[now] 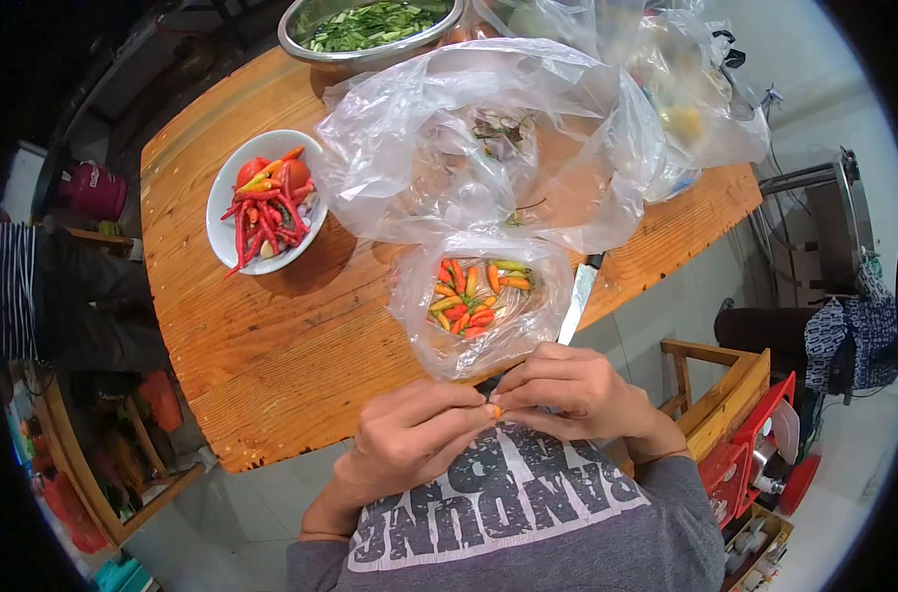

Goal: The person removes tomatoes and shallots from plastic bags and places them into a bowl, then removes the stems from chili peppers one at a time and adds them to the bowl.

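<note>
A small orange chili [494, 411] is pinched between my two hands at the table's front edge, mostly covered by fingertips. My left hand [414, 429] closes on it from the left, my right hand [567, 393] from the right. Just beyond them, a clear plastic bag [424, 340] lies open with several small red, orange and green chilies [459, 301] in it. A knife [579, 301] rests right of that bag, its blade toward my right hand. To the left, a white bowl [217, 219] holds long red chilies [266, 222] and tomatoes.
A large crumpled plastic bag [370, 148] with stems inside spreads over the wooden table [271, 370]. Behind it stand a metal bowl [291, 39] of cut greens and more filled bags [686, 99]. Right of the table are a wooden stool [730, 395] and a red rack [730, 474].
</note>
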Available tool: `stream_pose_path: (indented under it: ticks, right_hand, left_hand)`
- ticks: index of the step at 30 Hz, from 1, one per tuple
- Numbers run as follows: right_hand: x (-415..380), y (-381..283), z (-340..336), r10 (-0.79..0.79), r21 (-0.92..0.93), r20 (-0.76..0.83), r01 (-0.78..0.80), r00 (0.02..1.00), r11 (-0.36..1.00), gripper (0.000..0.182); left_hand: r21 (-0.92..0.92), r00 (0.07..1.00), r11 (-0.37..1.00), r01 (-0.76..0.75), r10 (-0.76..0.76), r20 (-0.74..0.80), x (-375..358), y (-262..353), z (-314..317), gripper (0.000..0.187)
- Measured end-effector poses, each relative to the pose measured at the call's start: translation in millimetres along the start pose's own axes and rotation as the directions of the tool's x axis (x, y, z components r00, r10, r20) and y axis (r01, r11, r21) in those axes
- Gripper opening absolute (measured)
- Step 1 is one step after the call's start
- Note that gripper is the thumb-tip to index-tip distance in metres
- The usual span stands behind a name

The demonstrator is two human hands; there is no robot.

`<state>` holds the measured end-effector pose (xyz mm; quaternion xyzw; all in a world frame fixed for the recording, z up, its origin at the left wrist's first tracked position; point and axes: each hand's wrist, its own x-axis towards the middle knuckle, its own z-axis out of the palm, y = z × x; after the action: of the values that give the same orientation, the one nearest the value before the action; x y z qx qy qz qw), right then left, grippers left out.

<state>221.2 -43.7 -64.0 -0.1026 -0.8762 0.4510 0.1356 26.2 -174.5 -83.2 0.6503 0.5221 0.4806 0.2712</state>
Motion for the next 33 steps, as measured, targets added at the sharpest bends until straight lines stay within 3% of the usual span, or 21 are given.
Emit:
stream_pose_path:
  ticks: [6, 12, 18, 20, 22, 23, 24, 25, 27, 28, 30, 32, 33]
  right_hand:
    - [8.4, 4.5, 0.5, 0.081, 0.003, 0.164, -0.083, 0.983, 0.997, 0.012]
    - [21.5, 4.4, 2.6, 0.003, -0.108, 0.081, 0.006, 0.997, 0.994, 0.014]
    - [32.4, 0.2, 5.2, -0.032, -0.266, 0.017, 0.035, 0.999, 0.963, 0.016]
    - [37.1, 1.9, -1.1, -0.081, -0.366, -0.083, 0.046, 0.993, 0.929, 0.017]
    - [49.5, 3.2, -24.2, -0.150, -0.523, -0.151, 0.050, 0.977, 0.851, 0.019]
    - [58.9, 2.1, -36.5, -0.142, -0.574, -0.252, -0.030, 0.957, 0.818, 0.021]
    - [70.0, 7.9, -52.6, -0.140, -0.634, -0.280, -0.073, 0.950, 0.770, 0.017]
    - [82.1, 17.2, -62.6, -0.164, -0.702, -0.296, -0.098, 0.941, 0.705, 0.017]
    - [93.4, 35.4, -72.0, -0.259, -0.821, -0.278, -0.089, 0.925, 0.564, 0.018]
    - [95.3, 42.9, -75.9, -0.328, -0.871, -0.243, -0.056, 0.913, 0.488, 0.018]
    - [92.7, 37.8, -74.8, -0.322, -0.857, -0.250, -0.054, 0.913, 0.513, 0.019]
    - [68.9, 10.0, -52.2, -0.139, -0.696, -0.315, -0.129, 0.939, 0.706, 0.020]
    - [58.1, 11.1, -40.2, -0.070, -0.675, -0.243, -0.117, 0.968, 0.729, 0.016]
  left_hand:
    - [0.020, 1.000, 0.999, 0.026, -0.026, 0.003, -1.4, -8.8, 5.2, 0.022]
    - [0.143, 0.991, 0.985, 0.094, -0.079, -0.107, -0.2, -4.7, 4.0, 0.025]
    - [0.246, 0.980, 0.968, 0.041, 0.009, -0.197, 0.6, -6.3, -0.9, 0.033]
    - [0.324, 0.962, 0.946, 0.004, 0.085, -0.260, 5.6, -9.6, -9.9, 0.031]
    - [0.467, 0.904, 0.884, -0.009, 0.207, -0.374, 14.5, -28.0, -30.3, 0.027]
    - [0.568, 0.854, 0.823, 0.005, 0.292, -0.431, 16.8, -40.4, -47.3, 0.024]
    - [0.641, 0.863, 0.758, 0.125, 0.235, -0.446, 20.9, -43.5, -65.7, 0.020]
    - [0.590, 0.850, 0.778, 0.216, 0.148, -0.506, 28.3, -52.5, -79.0, 0.019]
    - [0.668, 0.845, 0.738, 0.098, 0.293, -0.447, 38.9, -100.5, -103.9, 0.021]
    - [0.639, 0.860, 0.762, 0.104, 0.255, -0.443, 40.1, -114.7, -109.1, 0.021]
    - [0.583, 0.885, 0.805, 0.113, 0.185, -0.426, 38.3, -138.1, -113.4, 0.022]
    - [0.594, 0.895, 0.801, 0.074, 0.210, -0.394, 37.0, -141.4, -114.9, 0.025]
    - [0.571, 0.889, 0.815, 0.096, 0.189, -0.418, 34.9, -140.7, -111.6, 0.026]
